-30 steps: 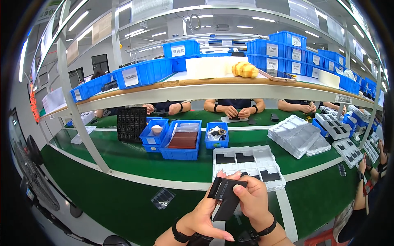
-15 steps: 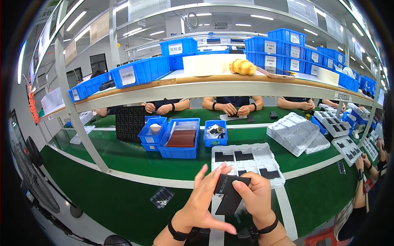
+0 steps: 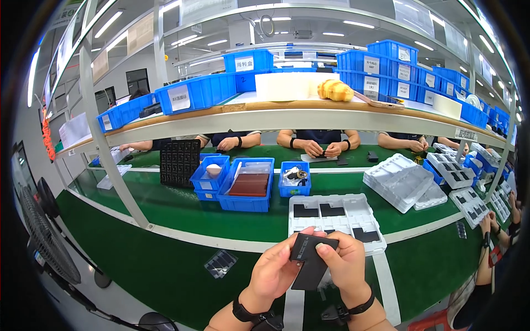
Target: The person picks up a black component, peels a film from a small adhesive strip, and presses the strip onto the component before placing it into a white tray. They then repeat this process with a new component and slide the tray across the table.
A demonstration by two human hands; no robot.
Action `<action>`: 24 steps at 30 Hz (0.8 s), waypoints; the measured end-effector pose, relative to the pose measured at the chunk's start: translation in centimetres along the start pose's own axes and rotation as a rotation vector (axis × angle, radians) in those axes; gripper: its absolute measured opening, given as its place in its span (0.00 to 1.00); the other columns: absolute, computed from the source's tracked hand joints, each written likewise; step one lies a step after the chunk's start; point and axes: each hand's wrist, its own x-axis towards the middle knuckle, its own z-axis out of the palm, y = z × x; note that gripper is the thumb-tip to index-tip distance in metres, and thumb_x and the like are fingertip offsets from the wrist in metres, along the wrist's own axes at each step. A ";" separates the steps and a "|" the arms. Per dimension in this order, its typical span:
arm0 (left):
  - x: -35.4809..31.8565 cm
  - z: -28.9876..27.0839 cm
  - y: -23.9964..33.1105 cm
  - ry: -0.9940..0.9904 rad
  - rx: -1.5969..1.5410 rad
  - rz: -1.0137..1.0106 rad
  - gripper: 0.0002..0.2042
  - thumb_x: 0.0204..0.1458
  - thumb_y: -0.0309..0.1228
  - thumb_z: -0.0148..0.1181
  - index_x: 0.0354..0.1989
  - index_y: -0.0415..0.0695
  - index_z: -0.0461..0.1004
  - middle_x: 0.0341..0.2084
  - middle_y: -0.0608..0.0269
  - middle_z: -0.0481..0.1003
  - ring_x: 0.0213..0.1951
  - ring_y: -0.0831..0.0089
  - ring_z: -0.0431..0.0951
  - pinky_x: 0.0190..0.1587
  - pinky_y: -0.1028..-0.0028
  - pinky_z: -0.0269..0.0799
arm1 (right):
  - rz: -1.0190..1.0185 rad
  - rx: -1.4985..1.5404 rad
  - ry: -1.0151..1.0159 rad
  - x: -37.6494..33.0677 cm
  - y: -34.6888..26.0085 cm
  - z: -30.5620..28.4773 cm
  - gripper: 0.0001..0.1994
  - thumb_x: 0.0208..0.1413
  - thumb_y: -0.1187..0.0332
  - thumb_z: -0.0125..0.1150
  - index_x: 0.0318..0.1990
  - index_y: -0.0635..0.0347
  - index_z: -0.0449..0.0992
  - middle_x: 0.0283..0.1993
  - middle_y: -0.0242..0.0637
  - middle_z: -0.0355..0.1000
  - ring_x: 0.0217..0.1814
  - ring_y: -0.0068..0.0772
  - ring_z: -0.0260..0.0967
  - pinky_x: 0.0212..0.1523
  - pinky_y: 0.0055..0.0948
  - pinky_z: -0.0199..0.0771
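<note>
Above the near bench, my right hand (image 3: 348, 265) grips a flat black L-shaped piece (image 3: 310, 270), much like a battery pack, with the thumb across its face. My left hand (image 3: 271, 271) is closed at the piece's left edge, its fingers partly hidden behind it. Small pale print shows on the upper left of the piece, which is held tilted. Just beyond my hands lies a white moulded tray (image 3: 358, 207) with several similar black pieces in its pockets. Both my wrists wear black bands.
Blue bins (image 3: 245, 204) stand beyond the tray, one with brown flat pieces (image 3: 249, 185). Stacked white trays (image 3: 398, 179) lie to the right. A clear packet (image 3: 221, 263) rests at left on the green bench (image 3: 149, 270). An overhead shelf (image 3: 331, 117) crosses ahead; co-workers' hands (image 3: 323, 150) work beneath it.
My left hand had its fingers spread and thumb stretched out; now the fingers are curled in on the black piece's left edge. My right hand keeps its grip. The view has shifted slightly.
</note>
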 end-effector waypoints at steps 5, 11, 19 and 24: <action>0.0 -0.8 -0.6 -0.013 -0.105 0.000 0.26 0.49 0.42 0.49 0.51 0.33 0.62 0.49 0.44 0.62 0.50 0.57 0.66 0.54 0.61 0.60 | -0.029 -0.013 -0.034 -0.2 0.2 0.1 0.05 0.50 0.74 0.58 0.32 0.68 0.72 0.25 0.29 0.69 0.24 0.10 0.61 0.24 0.12 0.61; 0.2 -1.2 -1.5 -0.066 -0.134 0.075 0.20 0.47 0.41 0.52 0.44 0.39 0.68 0.44 0.49 0.64 0.53 0.56 0.60 0.55 0.59 0.57 | -0.037 -0.039 -0.092 -0.2 0.2 -0.1 0.04 0.49 0.74 0.58 0.29 0.66 0.71 0.21 0.26 0.68 0.23 0.09 0.60 0.24 0.12 0.60; 0.4 -1.5 -1.4 -0.127 -0.208 0.110 0.14 0.48 0.44 0.51 0.31 0.45 0.71 0.36 0.57 0.64 0.50 0.59 0.61 0.55 0.60 0.55 | -0.103 -0.189 -0.227 -0.2 0.6 -0.6 0.04 0.47 0.75 0.59 0.29 0.66 0.71 0.16 0.26 0.66 0.19 0.09 0.57 0.22 0.13 0.57; 0.4 -1.3 -1.4 -0.125 -0.184 0.117 0.16 0.49 0.47 0.51 0.30 0.46 0.70 0.35 0.57 0.64 0.49 0.59 0.61 0.54 0.60 0.55 | -0.141 -0.198 -0.244 -0.3 1.1 -0.9 0.05 0.47 0.75 0.60 0.30 0.66 0.71 0.16 0.27 0.66 0.19 0.10 0.58 0.22 0.13 0.57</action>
